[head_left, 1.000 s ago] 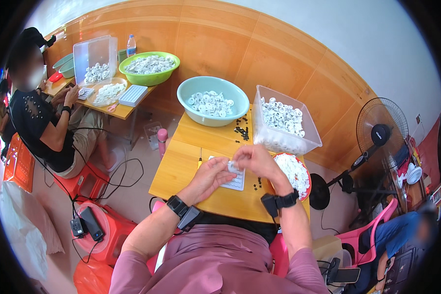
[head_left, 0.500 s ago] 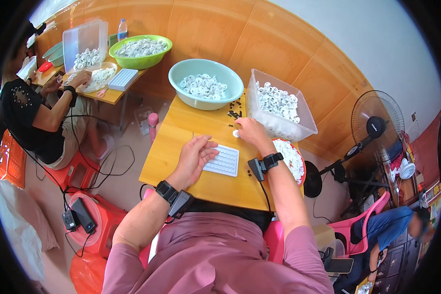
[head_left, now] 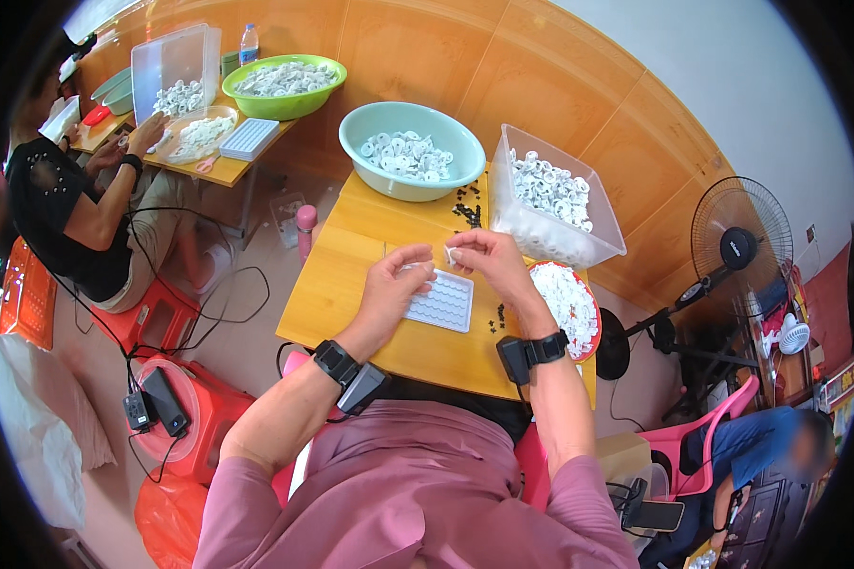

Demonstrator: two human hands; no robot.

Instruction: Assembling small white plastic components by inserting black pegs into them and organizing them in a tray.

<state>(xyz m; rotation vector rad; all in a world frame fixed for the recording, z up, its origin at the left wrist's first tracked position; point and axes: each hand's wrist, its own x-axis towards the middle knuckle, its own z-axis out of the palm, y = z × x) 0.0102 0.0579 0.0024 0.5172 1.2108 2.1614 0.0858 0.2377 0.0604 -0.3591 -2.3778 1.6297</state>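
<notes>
My right hand (head_left: 498,270) is closed in a pinch on a small white plastic piece (head_left: 451,256), held above the far edge of a white tray with rows of small hollows (head_left: 443,302). Facing it across a narrow gap, my left hand (head_left: 386,292) has its fingers curled together over the tray's left side. What those fingers hold, if anything, is hidden. Just beyond the left hand shows the tip of a thin dark stick (head_left: 384,248); whether it is in the hand I cannot tell. Small black parts (head_left: 469,211) lie scattered on the wooden table (head_left: 337,275).
A pale blue basin (head_left: 413,190) and a clear bin (head_left: 558,232), both with round white parts, stand at the back. A red-rimmed plate of white pieces (head_left: 598,327) is at the right. A fan (head_left: 738,247) stands beyond. At the left, a person in black (head_left: 57,204) works at another table.
My right hand has come back from the black parts near the bin, toward my left hand, with the white piece pinched. My left hand stays over the tray. The view has shifted slightly.
</notes>
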